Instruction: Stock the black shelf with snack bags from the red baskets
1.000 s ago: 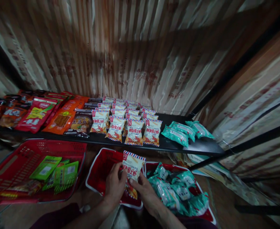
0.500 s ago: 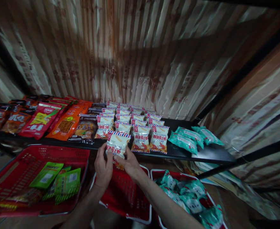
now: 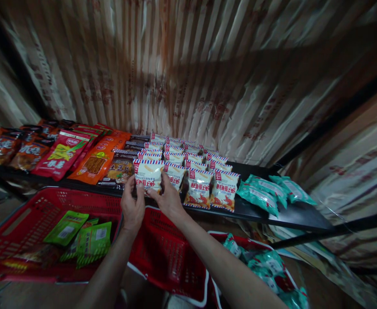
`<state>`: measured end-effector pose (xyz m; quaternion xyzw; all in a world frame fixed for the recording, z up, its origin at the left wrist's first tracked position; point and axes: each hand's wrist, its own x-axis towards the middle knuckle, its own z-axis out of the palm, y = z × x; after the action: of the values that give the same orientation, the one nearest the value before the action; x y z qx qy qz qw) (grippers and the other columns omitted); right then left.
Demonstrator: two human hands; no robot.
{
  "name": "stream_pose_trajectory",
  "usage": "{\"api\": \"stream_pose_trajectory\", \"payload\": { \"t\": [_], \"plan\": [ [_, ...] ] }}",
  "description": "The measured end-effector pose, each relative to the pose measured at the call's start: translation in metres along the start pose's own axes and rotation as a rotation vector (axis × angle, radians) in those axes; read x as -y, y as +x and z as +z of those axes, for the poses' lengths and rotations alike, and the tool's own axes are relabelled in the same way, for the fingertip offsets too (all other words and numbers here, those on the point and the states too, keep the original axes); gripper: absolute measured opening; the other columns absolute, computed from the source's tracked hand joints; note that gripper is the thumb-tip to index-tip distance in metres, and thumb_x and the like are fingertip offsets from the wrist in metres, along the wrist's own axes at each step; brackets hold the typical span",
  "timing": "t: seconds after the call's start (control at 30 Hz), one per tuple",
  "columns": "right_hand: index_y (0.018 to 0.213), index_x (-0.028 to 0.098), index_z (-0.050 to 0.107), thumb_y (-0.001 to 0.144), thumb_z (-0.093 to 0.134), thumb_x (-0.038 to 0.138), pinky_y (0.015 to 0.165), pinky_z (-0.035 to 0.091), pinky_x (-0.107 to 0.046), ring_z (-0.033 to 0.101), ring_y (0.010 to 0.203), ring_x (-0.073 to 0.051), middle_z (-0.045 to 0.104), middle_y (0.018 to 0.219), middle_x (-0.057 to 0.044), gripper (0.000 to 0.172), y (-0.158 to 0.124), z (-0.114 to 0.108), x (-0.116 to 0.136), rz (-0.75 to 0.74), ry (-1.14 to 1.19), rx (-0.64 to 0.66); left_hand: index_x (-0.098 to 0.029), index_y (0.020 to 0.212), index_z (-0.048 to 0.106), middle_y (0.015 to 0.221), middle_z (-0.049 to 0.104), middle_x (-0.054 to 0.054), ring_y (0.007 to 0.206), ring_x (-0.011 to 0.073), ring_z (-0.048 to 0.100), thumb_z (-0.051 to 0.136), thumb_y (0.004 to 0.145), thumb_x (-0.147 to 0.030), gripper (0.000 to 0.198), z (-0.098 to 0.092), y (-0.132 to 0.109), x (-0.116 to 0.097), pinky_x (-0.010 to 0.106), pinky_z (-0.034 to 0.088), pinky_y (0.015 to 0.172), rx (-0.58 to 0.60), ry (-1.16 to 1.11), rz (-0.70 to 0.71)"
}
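Observation:
Between both my hands is a small white snack bag [image 3: 149,174] with red lettering and a striped top edge. My left hand [image 3: 133,206] grips its left side, and my right hand [image 3: 169,198] pinches its lower right. The bag is upright at the front left of several matching snack bags [image 3: 198,189] standing in rows on a black shelf [image 3: 291,212]. Its bottom is partly covered by my fingers, so I cannot tell whether it touches the shelf. Just left of it lies a brown potato-chip bag [image 3: 117,169].
Orange bags [image 3: 101,156], pink bags [image 3: 62,152] and dark bags [image 3: 3,146] fill the shelf's left; teal packets [image 3: 259,197] lie right. Below stand a red basket [image 3: 79,195] with green packets [image 3: 95,240], a middle red basket [image 3: 165,257] and another basket [image 3: 293,279] of teal packets.
Both hands have carried the white bag up and to the left, from in front of the shelf edge to the left end of the front row. The view has shifted slightly.

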<state>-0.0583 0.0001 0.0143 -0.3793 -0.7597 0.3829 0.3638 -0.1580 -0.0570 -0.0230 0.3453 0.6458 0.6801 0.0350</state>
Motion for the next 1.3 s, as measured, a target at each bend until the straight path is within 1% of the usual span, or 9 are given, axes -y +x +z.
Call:
{"api": "stream_pose_trajectory", "payload": {
  "t": [0.07, 0.13, 0.27, 0.4, 0.57, 0.7, 0.8, 1.0, 1.3],
  "plan": [
    [0.136, 0.025, 0.037, 0.073, 0.067, 0.025, 0.088, 0.049, -0.041, 0.062, 0.102, -0.025, 0.064, 0.118, -0.007, 0.070, 0.006, 0.003, 0.001, -0.026, -0.118, -0.013, -0.017, 0.120, 0.052, 0.108, 0.065, 0.011, 0.095, 0.0180, 0.062, 0.049, 0.088, -0.038, 0.039, 0.001, 0.006, 0.002, 0.032, 0.048, 0.087, -0.030, -0.018, 0.000],
    [0.137, 0.022, 0.037, 0.075, 0.066, 0.027, 0.089, 0.048, -0.043, 0.060, 0.106, -0.027, 0.062, 0.121, -0.010, 0.068, 0.012, 0.007, 0.002, -0.075, -0.243, -0.019, -0.018, 0.121, 0.052, 0.107, 0.065, 0.011, 0.094, 0.0177, 0.062, 0.049, 0.088, -0.038, 0.039, 0.002, 0.010, 0.006, 0.032, 0.048, 0.086, -0.052, -0.024, -0.005],
    [0.127, 0.015, 0.049, 0.080, 0.062, 0.032, 0.093, 0.045, -0.046, 0.054, 0.108, -0.030, 0.062, 0.116, -0.015, 0.052, 0.019, 0.011, 0.001, -0.210, -0.484, -0.051, -0.019, 0.123, 0.052, 0.107, 0.065, 0.010, 0.094, 0.0176, 0.063, 0.049, 0.088, -0.037, 0.040, 0.004, 0.015, 0.016, 0.032, 0.049, 0.086, -0.044, -0.028, -0.020],
    [0.119, 0.010, 0.057, 0.080, 0.063, 0.035, 0.101, 0.039, -0.044, 0.045, 0.116, -0.031, 0.055, 0.127, -0.017, 0.046, 0.020, 0.008, -0.002, -0.310, -0.604, -0.048, -0.021, 0.127, 0.050, 0.108, 0.065, 0.009, 0.094, 0.0174, 0.063, 0.050, 0.087, -0.037, 0.043, 0.004, 0.015, 0.024, 0.032, 0.050, 0.085, -0.026, -0.003, -0.039],
    [0.121, 0.013, 0.057, 0.083, 0.060, 0.034, 0.104, 0.035, -0.048, 0.034, 0.127, -0.031, 0.047, 0.138, -0.015, 0.044, 0.023, 0.004, -0.007, -0.352, -0.641, 0.002, -0.021, 0.130, 0.048, 0.105, 0.066, 0.009, 0.091, 0.0172, 0.064, 0.049, 0.088, -0.036, 0.045, 0.004, 0.014, 0.027, 0.032, 0.051, 0.083, -0.022, 0.042, -0.054],
    [0.120, 0.013, 0.058, 0.083, 0.060, 0.036, 0.104, 0.032, -0.050, 0.030, 0.130, -0.033, 0.043, 0.140, -0.017, 0.043, 0.024, 0.003, -0.010, -0.361, -0.676, 0.015, -0.021, 0.129, 0.049, 0.109, 0.065, 0.009, 0.097, 0.0177, 0.063, 0.050, 0.087, -0.036, 0.045, 0.004, 0.015, 0.028, 0.033, 0.049, 0.088, -0.038, 0.062, -0.046],
    [0.120, 0.014, 0.057, 0.084, 0.059, 0.034, 0.104, 0.030, -0.052, 0.028, 0.132, -0.034, 0.040, 0.142, -0.018, 0.042, 0.024, 0.001, -0.011, -0.377, -0.707, -0.003, -0.023, 0.130, 0.049, 0.113, 0.065, 0.009, 0.102, 0.0177, 0.062, 0.049, 0.088, -0.035, 0.044, 0.006, 0.014, 0.030, 0.033, 0.048, 0.091, 0.005, 0.065, -0.027],
    [0.126, 0.013, 0.051, 0.082, 0.060, 0.030, 0.104, 0.027, -0.053, 0.028, 0.132, -0.033, 0.041, 0.142, -0.018, 0.048, 0.028, -0.001, -0.018, -0.387, -0.704, -0.007, -0.023, 0.131, 0.049, 0.116, 0.064, 0.009, 0.103, 0.0185, 0.062, 0.048, 0.088, -0.033, 0.044, 0.011, 0.013, 0.032, 0.035, 0.048, 0.091, 0.007, 0.094, -0.005],
    [0.119, 0.008, 0.057, 0.082, 0.059, 0.031, 0.106, 0.026, -0.051, 0.028, 0.133, -0.033, 0.048, 0.134, -0.021, 0.044, 0.026, -0.001, -0.022, -0.415, -0.739, 0.018, -0.021, 0.130, 0.049, 0.121, 0.062, 0.011, 0.107, 0.0203, 0.060, 0.046, 0.089, -0.032, 0.043, 0.009, 0.010, 0.025, 0.036, 0.046, 0.093, 0.022, 0.200, 0.002]
  ]
}}
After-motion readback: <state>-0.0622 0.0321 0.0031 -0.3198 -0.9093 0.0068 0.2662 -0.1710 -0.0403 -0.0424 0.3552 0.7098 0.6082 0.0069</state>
